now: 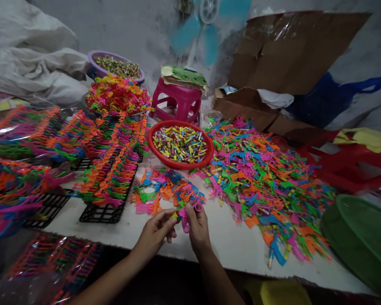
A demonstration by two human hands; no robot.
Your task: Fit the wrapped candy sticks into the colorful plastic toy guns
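Note:
My left hand (158, 231) pinches a small tube with a yellow end (175, 215) at the table's front edge. In my right hand (197, 228) is a pink plastic toy piece (186, 223) with a ring and a perforated part, held close to the tube. Whether the two parts touch, I cannot tell. Just beyond my hands lies a small heap of loose plastic pieces (165, 190) in orange, blue, pink and green. Behind it stands a red basin (180, 165) full of small coloured tubes (179, 144).
To the right spreads a large pile of coloured toy pieces (260, 182), many with tubes. At left, black racks (100, 214) carry rows of pieces. A green tub (362, 237) stands at the right edge. Farther back are a pink stool (178, 101), a fan (208, 10) and cardboard boxes (292, 51).

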